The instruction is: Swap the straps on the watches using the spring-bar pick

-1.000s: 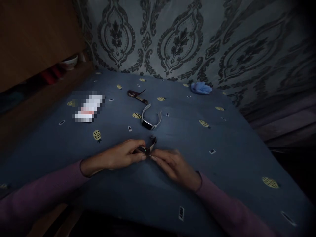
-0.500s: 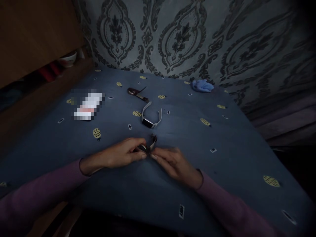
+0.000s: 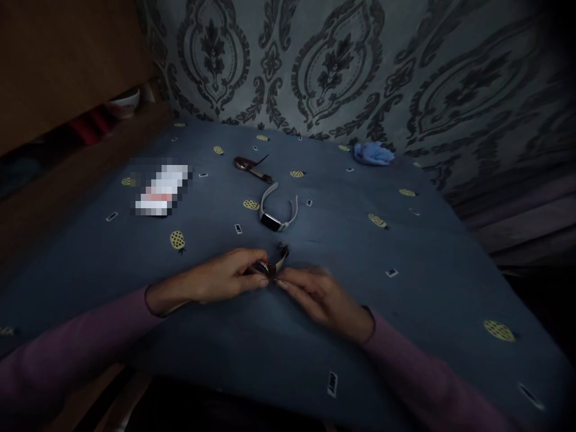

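Thumb and fingers of my left hand grip a round dark wristwatch by its case, low over the near part of the table. Its strap stands up beyond the case, toward the far side. At the right edge of the case, my right hand pinches thumb and forefinger together; the small part between the fingertips, perhaps the crown, is too small to make out. A smartwatch with a pale open band lies just past my hands. Behind it rests another wristwatch with a brown strap.
A blue cloth with pineapple prints covers the table. To the left lies a pixelated white flat object. A crumpled blue cloth sits near the patterned wall. A bowl stands on the shelf at left.
The view has shifted slightly. Both hands stay at the watch, and the back of my right hand is a little blurred by motion. The other things have not moved.
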A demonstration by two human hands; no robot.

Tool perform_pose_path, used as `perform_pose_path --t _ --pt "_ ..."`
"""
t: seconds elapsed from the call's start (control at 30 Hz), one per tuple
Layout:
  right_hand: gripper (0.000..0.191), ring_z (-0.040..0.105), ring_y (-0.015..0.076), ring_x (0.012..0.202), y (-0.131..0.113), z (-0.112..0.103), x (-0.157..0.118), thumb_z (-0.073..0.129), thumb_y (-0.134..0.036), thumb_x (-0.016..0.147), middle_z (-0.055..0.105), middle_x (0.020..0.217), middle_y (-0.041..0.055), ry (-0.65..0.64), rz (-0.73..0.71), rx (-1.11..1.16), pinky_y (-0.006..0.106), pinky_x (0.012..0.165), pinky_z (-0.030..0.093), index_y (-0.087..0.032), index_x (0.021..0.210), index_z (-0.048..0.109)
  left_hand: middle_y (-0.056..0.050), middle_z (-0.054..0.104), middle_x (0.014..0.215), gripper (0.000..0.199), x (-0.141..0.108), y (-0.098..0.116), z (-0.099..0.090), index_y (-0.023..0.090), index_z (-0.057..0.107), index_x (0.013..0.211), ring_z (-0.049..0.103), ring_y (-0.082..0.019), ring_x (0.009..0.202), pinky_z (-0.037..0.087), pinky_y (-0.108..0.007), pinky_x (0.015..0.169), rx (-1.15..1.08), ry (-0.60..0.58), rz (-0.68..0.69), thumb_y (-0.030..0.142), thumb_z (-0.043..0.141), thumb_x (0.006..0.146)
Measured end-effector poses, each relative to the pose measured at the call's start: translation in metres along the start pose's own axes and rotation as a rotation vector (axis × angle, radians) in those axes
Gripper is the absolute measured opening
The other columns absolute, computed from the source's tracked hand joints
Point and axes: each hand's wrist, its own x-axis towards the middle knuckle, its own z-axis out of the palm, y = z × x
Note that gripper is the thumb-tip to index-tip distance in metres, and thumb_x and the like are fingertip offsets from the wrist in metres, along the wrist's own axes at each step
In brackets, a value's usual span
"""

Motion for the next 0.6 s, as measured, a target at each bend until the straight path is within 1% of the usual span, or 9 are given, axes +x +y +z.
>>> perform_pose_path --t 0.1,0.27,0.47,0.6 --pt "0.024 0.059 0.0114 0.059 -0.0004 -0.0005 -0.0001 0.045 -0.023 0.103 0.065 0.070 0.0005 0.011 -0.012 0.017 0.023 0.060 0.047 -0.015 0.093 0.066 0.005 0.046 0.071 0.015 0.0005 -0.0010 0.0004 0.018 0.053 0.090 0.043 -0.011 0.063 0.035 -0.023 0.056 0.006 0.008 0.021 0.033 0.054 0.088" --pt "0.022 0.063 0.0120 0.062 -0.0011 -0.0007 0.0002 0.045 -0.020 0.102 0.068 0.075 0.0019 0.005 -0.021 -0.002 0.024 0.063 0.050 -0.015 0.100 0.067 0.004 0.050 0.074 0.011 0.0021 -0.0039 0.0016 0.018 0.054 0.089 0.047 -0.012 0.066 0.038 -0.023 0.059 0.012 0.024 0.040 0.029 0.054 0.088" --pt "0.022 0.064 0.0122 0.063 0.0009 0.0004 0.0005 0.046 -0.021 0.102 0.069 0.076 0.0026 0.000 -0.025 -0.001 0.023 0.063 0.050 -0.015 0.098 0.067 0.003 0.052 0.077 0.012 0.0010 -0.0038 0.0012 0.018 0.054 0.092 0.050 -0.013 0.069 0.039 -0.025 0.061 0.010 0.006 0.041 0.029 0.053 0.089" --pt "0.023 0.061 0.0116 0.060 0.0012 0.0003 0.0004 0.046 -0.021 0.102 0.066 0.072 0.0010 0.008 -0.040 -0.013 0.024 0.061 0.049 -0.015 0.097 0.068 0.002 0.053 0.078 0.012 0.0010 -0.0038 0.0008 0.018 0.054 0.091 0.049 -0.013 0.069 0.039 -0.024 0.061 0.021 0.008 0.048 0.030 0.054 0.089"
